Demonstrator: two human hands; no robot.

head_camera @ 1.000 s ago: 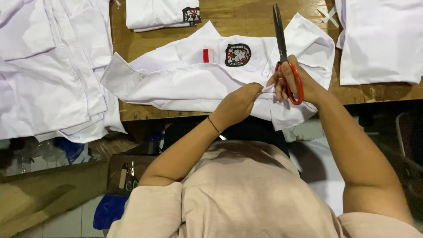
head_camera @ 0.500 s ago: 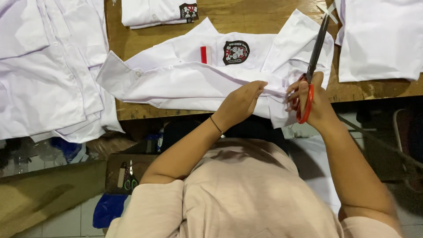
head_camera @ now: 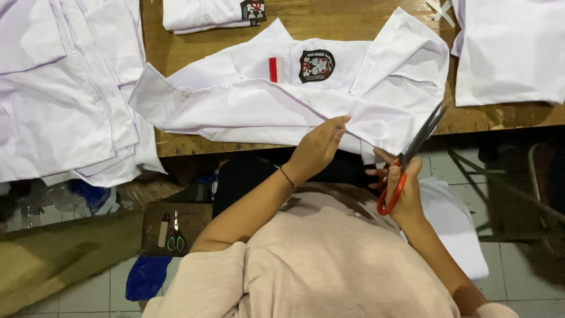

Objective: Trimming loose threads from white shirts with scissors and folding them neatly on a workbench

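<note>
At the table's point(head_camera: 176, 53) near edge the white shirt point(head_camera: 247, 100) lies spread, badge point(head_camera: 316, 65) and red tab point(head_camera: 275, 69) facing up, its lower hem hanging just over the edge. Left hand point(head_camera: 318, 147) is open, fingers flat on the hem w/ thumb under, pinching/pressing the cloth. Right hand point(head_camera: 400, 182) is closed round the red handles of the scissors point(head_camera: 415, 156); blades look nearly closed, tips up toward the shirt's right corner, touching or just beside the fabric – can't tell which.

Risks, my read: blades sit close to the hem, so a careless snip could nick cloth rather than a loose thread. Left fingers are near the cutting line; if the hand slides right it could get caught. Shirt overhangs the edge, so a tug could drag it off, or bunch it against the other shirts point(head_camera: 65, 88) at left.

Vs 1 s ago: scissors were up over the shirt, blades pointing away across the table; now the right hand has dropped below the edge & blades angle in from lower right. Left hand was curled on the hem, now flatter. Shirt barely moved.
</note>
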